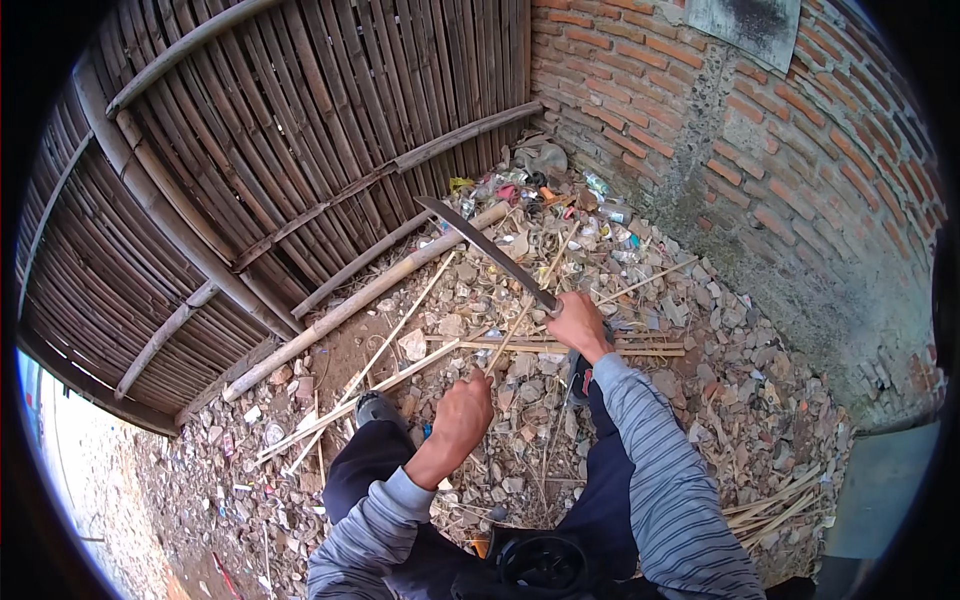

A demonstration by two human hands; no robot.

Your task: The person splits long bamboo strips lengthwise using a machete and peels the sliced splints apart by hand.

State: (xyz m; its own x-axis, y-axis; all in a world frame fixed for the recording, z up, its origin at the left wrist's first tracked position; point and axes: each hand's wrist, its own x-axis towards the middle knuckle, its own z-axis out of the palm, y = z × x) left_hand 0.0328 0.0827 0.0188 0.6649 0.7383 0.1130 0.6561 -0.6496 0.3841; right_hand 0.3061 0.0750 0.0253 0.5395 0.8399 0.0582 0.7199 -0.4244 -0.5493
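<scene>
My right hand (580,324) is closed round the handle of a machete. Its long dark blade (490,250) points up and left, over the stony ground. Lower and to the left, my left hand (462,415) is closed on the near end of a thin bamboo strip (528,312). The strip slants up and right, passing close by the machete blade near its handle; whether they touch I cannot tell. Several more pale bamboo strips (640,350) lie across the ground beyond my hands, and others (350,405) lie by my left foot.
A bamboo slat fence (350,110) stands at the far left, with a thick bamboo pole (360,305) along its foot. A brick wall (760,170) rises on the right. Rubble and litter (600,200) cover the ground; a strip bundle (785,510) lies at the near right.
</scene>
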